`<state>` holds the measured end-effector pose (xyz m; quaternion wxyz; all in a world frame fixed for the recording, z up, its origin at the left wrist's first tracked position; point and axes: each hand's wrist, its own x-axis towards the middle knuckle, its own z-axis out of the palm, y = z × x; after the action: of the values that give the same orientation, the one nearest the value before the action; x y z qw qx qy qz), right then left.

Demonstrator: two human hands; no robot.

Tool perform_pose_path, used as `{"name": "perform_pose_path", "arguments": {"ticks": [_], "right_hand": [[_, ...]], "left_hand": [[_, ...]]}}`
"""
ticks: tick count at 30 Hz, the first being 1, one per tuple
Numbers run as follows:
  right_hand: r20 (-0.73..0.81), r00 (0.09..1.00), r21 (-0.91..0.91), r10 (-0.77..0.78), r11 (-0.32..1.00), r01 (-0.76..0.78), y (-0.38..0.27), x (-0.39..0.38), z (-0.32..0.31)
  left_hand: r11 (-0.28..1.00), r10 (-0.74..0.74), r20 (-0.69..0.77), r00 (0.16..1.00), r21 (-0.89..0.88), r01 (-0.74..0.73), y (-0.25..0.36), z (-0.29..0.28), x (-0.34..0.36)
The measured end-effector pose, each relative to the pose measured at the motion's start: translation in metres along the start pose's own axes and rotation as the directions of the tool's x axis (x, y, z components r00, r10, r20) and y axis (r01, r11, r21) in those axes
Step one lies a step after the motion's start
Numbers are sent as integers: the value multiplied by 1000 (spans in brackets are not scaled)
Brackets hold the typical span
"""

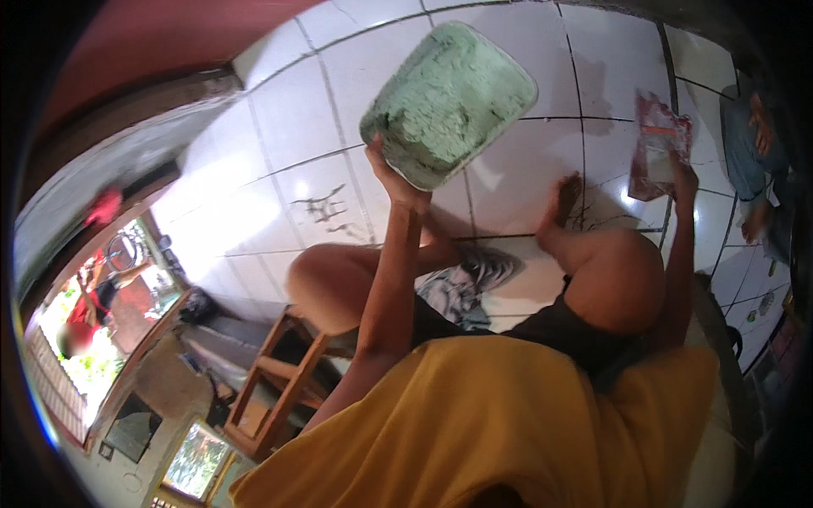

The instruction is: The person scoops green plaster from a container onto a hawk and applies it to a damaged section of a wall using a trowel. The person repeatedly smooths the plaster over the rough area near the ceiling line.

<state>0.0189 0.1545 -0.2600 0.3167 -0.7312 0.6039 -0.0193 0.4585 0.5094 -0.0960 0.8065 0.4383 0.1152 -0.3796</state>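
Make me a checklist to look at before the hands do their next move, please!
1. Left hand holding the green tub: ok, it grips the near edge.
2. Greenish-grey stuff inside the tub: ok, a rough layer shows.
3. Right hand holding the reddish flat item: ok.
4. Tub level: cannot tell from this one view.
5. Floor tiles free of loose things: not ok, a crumpled cloth lies between the knees.
6. Other person's foot apart from the right hand: ok, a gap shows.
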Motion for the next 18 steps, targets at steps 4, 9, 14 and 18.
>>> {"name": "perform_pose_path", "arguments": {"ticks": [4, 9, 14, 18], "right_hand": [[-179, 975, 159, 133, 982, -105, -59, -13, 22], [-434, 857, -571, -277, 820, -25, -86, -11, 14], [-292, 870, -466, -397, 854, 233, -135, 3, 47], [-58, 899, -257, -433, 877, 406, -87, 36, 44]], "left_hand": [[996, 88, -28, 996, -25, -89, -29, -17, 19], [993, 97, -135, 986, -53, -105, -38, -18, 12], [991, 96, -171, 981, -73, -109, -52, -29, 6], [995, 93, -242, 966, -8, -98, -71, -33, 6]]}}
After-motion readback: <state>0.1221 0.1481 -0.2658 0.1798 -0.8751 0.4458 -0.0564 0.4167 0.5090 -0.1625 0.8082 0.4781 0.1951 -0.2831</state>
